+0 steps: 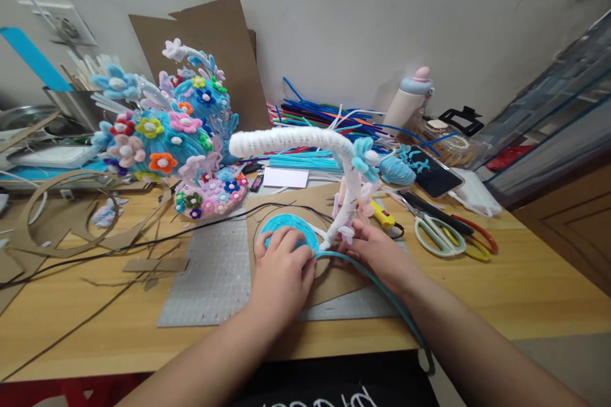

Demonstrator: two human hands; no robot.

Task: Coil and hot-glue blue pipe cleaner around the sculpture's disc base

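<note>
Left hand (281, 264) pressed flat, fingers together, on one blue coil (290, 230) lying on cardboard (334, 289) over a grey mat (214, 273), mid-table (525, 280). Right hand (377, 248) curled at the coil's right edge, fingers pinching near the foot of one white stem (296, 140) and the start of one teal cord (382, 286); exact grip hidden. Cord trailing from the coil, between both forearms, off the table's near edge. Stem rising from beside the coil, arching left, one blue flower (365, 158) at its bend. Left of the mat: one flowered sculpture (172, 140), many small blooms. Right of the hands: two scissors (449, 235), one white-handled, one red and yellow, lying side by side. Behind: one pile of pipe cleaners (315, 117), one bottle (408, 98), one phone (432, 178).
</note>
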